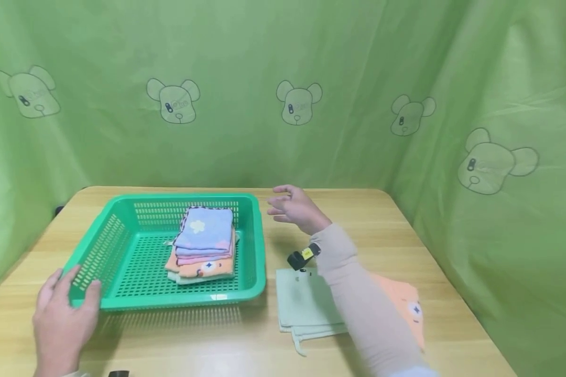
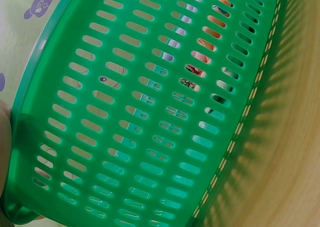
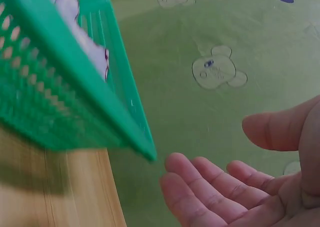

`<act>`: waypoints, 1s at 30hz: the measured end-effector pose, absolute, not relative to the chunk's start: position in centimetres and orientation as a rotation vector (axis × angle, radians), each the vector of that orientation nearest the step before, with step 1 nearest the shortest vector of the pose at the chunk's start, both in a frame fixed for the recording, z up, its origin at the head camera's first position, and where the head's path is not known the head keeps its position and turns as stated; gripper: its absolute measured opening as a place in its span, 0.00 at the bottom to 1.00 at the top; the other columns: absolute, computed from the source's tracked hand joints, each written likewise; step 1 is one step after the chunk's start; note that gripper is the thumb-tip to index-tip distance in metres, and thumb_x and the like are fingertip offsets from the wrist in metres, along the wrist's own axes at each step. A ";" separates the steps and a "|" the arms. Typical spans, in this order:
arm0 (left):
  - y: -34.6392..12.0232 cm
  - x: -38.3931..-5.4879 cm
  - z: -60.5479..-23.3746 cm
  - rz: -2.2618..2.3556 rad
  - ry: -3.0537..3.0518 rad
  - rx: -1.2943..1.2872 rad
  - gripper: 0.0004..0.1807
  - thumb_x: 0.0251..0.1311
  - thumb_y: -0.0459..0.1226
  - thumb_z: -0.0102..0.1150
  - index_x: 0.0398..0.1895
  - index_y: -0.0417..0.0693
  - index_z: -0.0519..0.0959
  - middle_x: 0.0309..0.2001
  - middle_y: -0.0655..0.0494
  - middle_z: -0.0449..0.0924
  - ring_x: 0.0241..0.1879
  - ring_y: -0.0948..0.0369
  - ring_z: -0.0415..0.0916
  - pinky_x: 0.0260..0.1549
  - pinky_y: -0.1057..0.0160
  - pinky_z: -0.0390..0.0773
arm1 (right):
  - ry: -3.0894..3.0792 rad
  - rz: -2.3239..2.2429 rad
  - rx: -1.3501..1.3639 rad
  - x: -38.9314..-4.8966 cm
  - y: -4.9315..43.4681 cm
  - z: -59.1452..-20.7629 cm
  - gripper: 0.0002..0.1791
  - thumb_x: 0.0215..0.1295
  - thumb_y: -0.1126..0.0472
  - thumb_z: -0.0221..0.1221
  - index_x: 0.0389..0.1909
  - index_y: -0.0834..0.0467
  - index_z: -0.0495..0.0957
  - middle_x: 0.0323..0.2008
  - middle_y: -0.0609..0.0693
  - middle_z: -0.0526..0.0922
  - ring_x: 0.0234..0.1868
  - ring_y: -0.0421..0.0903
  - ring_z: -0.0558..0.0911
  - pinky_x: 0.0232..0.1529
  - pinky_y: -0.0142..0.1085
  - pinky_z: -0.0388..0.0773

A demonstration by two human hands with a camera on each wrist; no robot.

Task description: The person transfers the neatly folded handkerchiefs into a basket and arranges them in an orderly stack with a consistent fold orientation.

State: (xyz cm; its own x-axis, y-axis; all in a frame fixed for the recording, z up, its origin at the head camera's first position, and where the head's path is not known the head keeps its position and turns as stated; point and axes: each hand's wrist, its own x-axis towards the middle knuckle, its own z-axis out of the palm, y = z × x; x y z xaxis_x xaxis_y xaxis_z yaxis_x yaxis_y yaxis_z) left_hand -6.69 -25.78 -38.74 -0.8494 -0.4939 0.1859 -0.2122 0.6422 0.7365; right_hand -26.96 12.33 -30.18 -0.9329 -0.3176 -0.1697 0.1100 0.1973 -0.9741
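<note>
A green plastic basket (image 1: 188, 302) with slotted walls stands on the left of the table. My left hand (image 1: 65, 317) grips the rim at its front left corner, fingers spread along the left edge and the thumb near the front edge. Inside the basket, toward its right, lies a stack of folded small towels (image 1: 209, 230), blue with a yellow flower on top, pink and orange below. My right hand (image 1: 297, 208) hovers just off the basket's back right corner, fingers apart, holding nothing; the right wrist view shows its bare palm (image 3: 280, 207).
Right of the basket lie folded pale green towels (image 1: 306, 301), a loop hanging off the front. An orange towel (image 1: 407, 309) lies partly hidden behind my right forearm (image 1: 358, 303). Green curtains (image 1: 245, 63) with bear heads hang round the wooden table (image 1: 453, 335).
</note>
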 end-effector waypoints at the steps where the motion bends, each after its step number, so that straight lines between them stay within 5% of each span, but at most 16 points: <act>1: -25.7 -6.7 -38.8 -1.050 -2.488 0.554 0.32 0.69 0.44 0.48 0.73 0.40 0.58 0.75 0.37 0.44 0.70 0.32 0.43 0.61 0.26 0.44 | 2.164 -1.771 -0.196 -27.0 12.9 -30.2 0.26 0.71 0.65 0.54 0.67 0.63 0.60 0.61 0.64 0.71 0.56 0.58 0.78 0.55 0.43 0.78; 30: -25.9 -6.9 -39.0 -1.032 -2.508 0.580 0.33 0.69 0.45 0.48 0.73 0.41 0.58 0.75 0.37 0.44 0.70 0.32 0.44 0.60 0.25 0.47 | 2.275 -1.433 -0.261 -26.9 21.0 -33.8 0.26 0.67 0.71 0.53 0.65 0.69 0.61 0.61 0.70 0.68 0.58 0.65 0.74 0.60 0.51 0.72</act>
